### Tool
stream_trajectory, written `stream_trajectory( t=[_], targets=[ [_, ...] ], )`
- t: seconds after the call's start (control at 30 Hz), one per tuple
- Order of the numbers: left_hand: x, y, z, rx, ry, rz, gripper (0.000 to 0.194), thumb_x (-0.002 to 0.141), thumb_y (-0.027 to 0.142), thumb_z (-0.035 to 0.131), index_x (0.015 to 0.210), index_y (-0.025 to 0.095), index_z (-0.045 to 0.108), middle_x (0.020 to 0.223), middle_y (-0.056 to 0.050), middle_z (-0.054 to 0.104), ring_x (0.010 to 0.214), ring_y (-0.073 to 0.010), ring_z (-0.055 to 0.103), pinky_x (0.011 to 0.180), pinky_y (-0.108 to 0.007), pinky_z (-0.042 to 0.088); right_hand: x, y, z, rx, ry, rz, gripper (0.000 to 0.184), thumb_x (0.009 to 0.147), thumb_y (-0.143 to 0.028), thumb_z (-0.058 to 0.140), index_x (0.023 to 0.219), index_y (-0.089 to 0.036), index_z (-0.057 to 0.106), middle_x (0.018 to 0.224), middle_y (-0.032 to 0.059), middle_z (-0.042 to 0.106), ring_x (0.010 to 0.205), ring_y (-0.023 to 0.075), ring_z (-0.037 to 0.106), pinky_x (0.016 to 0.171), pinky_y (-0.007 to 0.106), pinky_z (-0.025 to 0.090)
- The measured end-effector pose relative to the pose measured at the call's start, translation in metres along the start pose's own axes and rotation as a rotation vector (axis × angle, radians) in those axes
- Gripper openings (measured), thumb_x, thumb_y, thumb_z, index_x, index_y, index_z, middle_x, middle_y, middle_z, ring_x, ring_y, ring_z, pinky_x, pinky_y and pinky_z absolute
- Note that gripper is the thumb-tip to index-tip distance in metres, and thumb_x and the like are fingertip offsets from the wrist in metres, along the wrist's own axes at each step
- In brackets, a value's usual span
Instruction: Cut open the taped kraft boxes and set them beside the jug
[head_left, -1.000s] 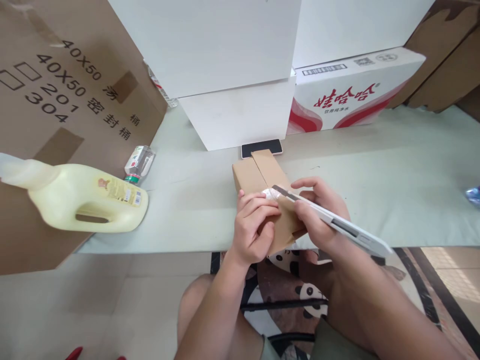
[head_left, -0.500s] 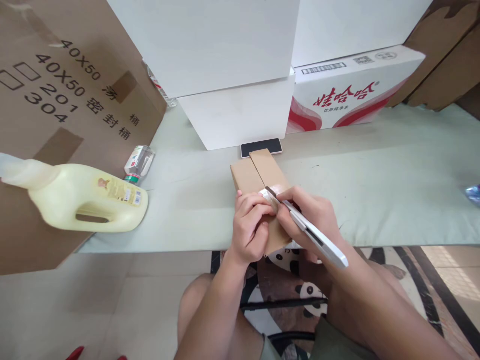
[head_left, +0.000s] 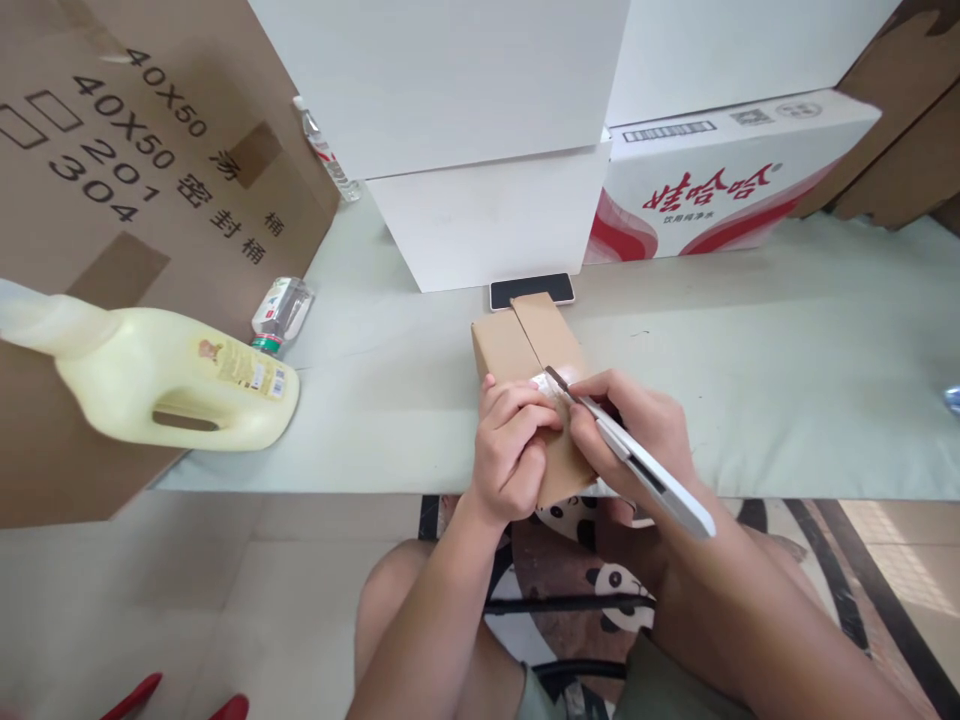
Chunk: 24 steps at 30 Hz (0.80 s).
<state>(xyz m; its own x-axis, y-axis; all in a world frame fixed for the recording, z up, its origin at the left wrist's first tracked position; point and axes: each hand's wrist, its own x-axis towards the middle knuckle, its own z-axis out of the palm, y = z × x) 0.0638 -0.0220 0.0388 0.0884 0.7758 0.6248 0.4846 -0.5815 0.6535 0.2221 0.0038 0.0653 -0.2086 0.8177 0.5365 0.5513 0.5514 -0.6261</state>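
Observation:
A small brown cardboard box (head_left: 506, 345) sits at the table's front edge, a lengthwise seam between its flaps and clear tape with a white label across the top. My left hand (head_left: 514, 445) has its fingers curled on the box's left side and top, gripping it. In my right hand (head_left: 637, 425) is a white utility knife (head_left: 652, 470), its dark blade out and its tip at the seam beside the label. The underside of the box and some of my right fingertips are hidden.
Behind the box lies a phone (head_left: 531, 291), before tall white boxes (head_left: 495, 210) and a red-and-white carton (head_left: 712, 200). To the left are a pale yellow jug (head_left: 180, 380), a clear bottle (head_left: 281, 310) and a large brown carton (head_left: 150, 240). The table (head_left: 390, 420) ends near my knees.
The camera view has shifted slightly, so everything sits a little differently in frame. The knife tip is slightly farther from my left fingers, toward the seam; both hands keep their grips.

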Motion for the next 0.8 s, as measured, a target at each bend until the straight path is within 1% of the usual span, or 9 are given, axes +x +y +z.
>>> stream_trajectory(
  t=[0.07, 0.2, 0.5, 0.67, 0.8],
  targets=[
    [-0.0003, 0.0000, 0.0000, 0.002, 0.006, -0.002, 0.018, 0.084, 0.014, 0.045, 0.087, 0.023, 0.061, 0.096, -0.003, 0.067, 0.108, -0.0223, 0.059, 0.115, -0.046, 0.028, 0.0000, 0.0008, -0.0007, 0.015, -0.012, 0.001, 0.008, 0.088, -0.023, 0.056, 0.082, -0.019, 0.061, 0.062, -0.0045, 0.064, 0.047, 0.0066, 0.053, 0.049, 0.017, 0.041],
    [0.0002, 0.0009, 0.0002, 0.019, 0.011, -0.008, 0.018, 0.085, 0.015, 0.044, 0.085, 0.023, 0.060, 0.095, -0.004, 0.068, 0.106, -0.0230, 0.060, 0.114, -0.047, 0.031, -0.0010, 0.0008, -0.0014, 0.059, 0.012, -0.012, 0.007, 0.087, -0.022, 0.056, 0.083, -0.020, 0.061, 0.062, -0.0048, 0.063, 0.047, 0.0065, 0.052, 0.049, 0.016, 0.041],
    [0.0003, 0.0002, -0.0015, 0.053, -0.020, -0.020, 0.019, 0.085, 0.018, 0.042, 0.084, 0.024, 0.060, 0.094, -0.005, 0.069, 0.104, -0.0254, 0.061, 0.113, -0.049, 0.032, 0.0023, -0.0033, 0.0023, -0.063, -0.047, 0.047, 0.013, 0.087, -0.029, 0.055, 0.082, -0.021, 0.064, 0.062, -0.0024, 0.064, 0.048, 0.0092, 0.052, 0.050, 0.020, 0.039],
    [-0.0014, 0.0006, -0.0039, 0.055, -0.020, -0.027, 0.020, 0.086, 0.018, 0.042, 0.082, 0.024, 0.060, 0.092, -0.005, 0.069, 0.102, -0.0247, 0.061, 0.112, -0.048, 0.033, 0.0010, -0.0034, 0.0037, 0.052, 0.003, 0.016, 0.012, 0.084, -0.022, 0.054, 0.075, -0.020, 0.061, 0.058, -0.0039, 0.060, 0.045, 0.0075, 0.047, 0.048, 0.019, 0.039],
    [-0.0035, 0.0016, -0.0043, 0.042, -0.001, -0.029, 0.018, 0.086, 0.017, 0.043, 0.084, 0.024, 0.059, 0.093, -0.005, 0.068, 0.101, -0.0241, 0.061, 0.112, -0.048, 0.032, -0.0025, -0.0014, 0.0026, 0.094, 0.024, -0.021, 0.012, 0.083, -0.018, 0.055, 0.072, -0.019, 0.061, 0.054, -0.0049, 0.055, 0.044, 0.0070, 0.045, 0.048, 0.019, 0.039]
  ],
)
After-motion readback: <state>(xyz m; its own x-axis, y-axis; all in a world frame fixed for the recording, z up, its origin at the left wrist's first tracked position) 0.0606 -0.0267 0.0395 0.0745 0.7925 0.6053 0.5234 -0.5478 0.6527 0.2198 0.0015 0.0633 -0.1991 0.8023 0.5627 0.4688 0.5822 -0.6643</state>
